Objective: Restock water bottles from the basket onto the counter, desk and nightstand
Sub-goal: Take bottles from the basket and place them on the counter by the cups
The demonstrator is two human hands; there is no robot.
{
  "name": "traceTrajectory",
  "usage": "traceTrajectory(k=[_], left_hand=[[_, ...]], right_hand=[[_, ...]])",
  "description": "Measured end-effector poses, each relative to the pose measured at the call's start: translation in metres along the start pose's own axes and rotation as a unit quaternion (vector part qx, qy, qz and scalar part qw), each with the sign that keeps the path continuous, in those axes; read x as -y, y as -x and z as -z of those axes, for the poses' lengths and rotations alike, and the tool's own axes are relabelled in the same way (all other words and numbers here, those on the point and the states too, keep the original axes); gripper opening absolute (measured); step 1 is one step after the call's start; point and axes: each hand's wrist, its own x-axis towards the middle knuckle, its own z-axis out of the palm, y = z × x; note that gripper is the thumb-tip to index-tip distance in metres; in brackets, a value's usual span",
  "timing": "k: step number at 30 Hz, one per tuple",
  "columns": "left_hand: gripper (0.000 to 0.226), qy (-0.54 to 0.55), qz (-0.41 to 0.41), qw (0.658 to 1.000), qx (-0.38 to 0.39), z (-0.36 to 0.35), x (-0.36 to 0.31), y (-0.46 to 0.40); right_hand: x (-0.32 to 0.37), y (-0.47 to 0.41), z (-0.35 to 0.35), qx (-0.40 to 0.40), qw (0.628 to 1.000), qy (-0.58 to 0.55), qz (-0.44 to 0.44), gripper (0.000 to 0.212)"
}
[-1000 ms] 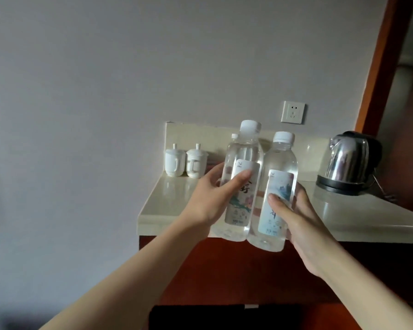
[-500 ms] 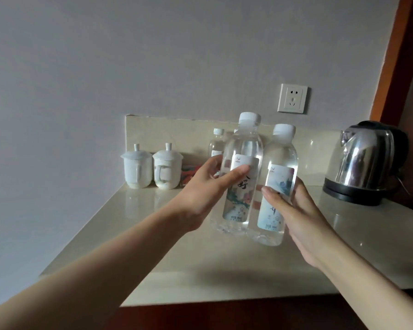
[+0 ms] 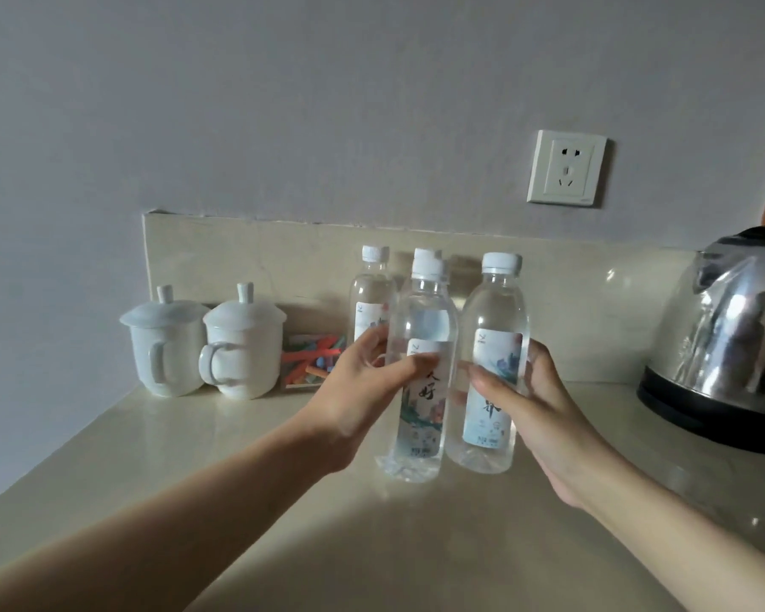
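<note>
The beige tabletop [image 3: 248, 501] runs back to a low upstand against a grey wall. The steel kettle [image 3: 725, 346] on its black base is the landmark, standing at the right edge. On the wall up and to the left of the kettle sits a white socket [image 3: 567, 170].

Left of the kettle, over the middle of the tabletop, two hands hold two clear bottles side by side and upright. The right hand [image 3: 535, 404] wraps the bottle nearer the kettle [image 3: 493, 368], its fingers [image 3: 533, 360] curled behind the label and the thumb across the front. The left hand [image 3: 354, 390] clasps the farther bottle [image 3: 420, 373], thumb laid over the label and fingers round the back. I cannot tell whether either base touches the tabletop.

Behind these, close to the upstand, stands a third bottle [image 3: 369, 298], with another white cap [image 3: 427, 254] just showing behind the left-hand one.

Farthest left from the kettle stand two white lidded cups [image 3: 208, 342], touching, handles forward. Between them and the rear bottle lies a small clear box of coloured sachets [image 3: 312, 362].
</note>
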Motion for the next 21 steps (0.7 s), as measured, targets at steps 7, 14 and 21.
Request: traceTrajectory(k=[7, 14, 21], left_hand=[[0.066, -0.043, -0.014, 0.998, -0.044, 0.016, 0.007, -0.013], [0.089, -0.075, 0.002, 0.996, -0.044, 0.023, 0.014, -0.014], [0.087, -0.085, 0.007, 0.995, -0.046, 0.022, 0.018, -0.010]], right_hand=[[-0.020, -0.053, 0.018, 0.001, 0.998, 0.061, 0.032, 0.079], [-0.047, -0.096, 0.022, -0.023, 0.999, 0.037, 0.031, 0.057], [-0.058, -0.115, 0.019, -0.008, 0.998, 0.065, 0.025, 0.097]])
